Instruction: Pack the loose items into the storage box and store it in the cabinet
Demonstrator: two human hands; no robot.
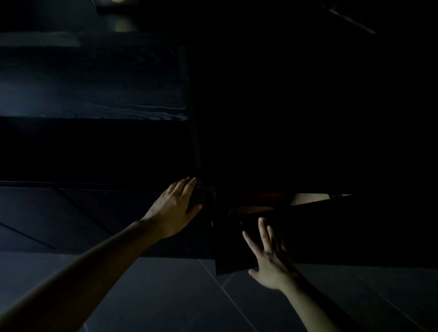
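Head view, super dark. Reaching forward with the left hand (175, 208), arm nearly straight, fingers flat and loose against a dark vertical edge (196, 151), gripping nothing. Pressing the right hand (270, 258) lower down, fingers straight and splayed, onto a dark slanted panel (331, 232), probably the cabinet door, nothing grasped there either. Can't make out the storage box in this gloom. Grey floor tiles (166, 296) underneath.

It is very dark. At 6 o'clock lies a gray tiled floor (166, 296), with thin pale lines (226, 293) between the tiles. At 11 o'clock, at the very top, a small round light (117, 1) glows yellow. At 9 o'clock is a dark shiny surface (94, 94) with wavy lines. I cannot tell what it is.
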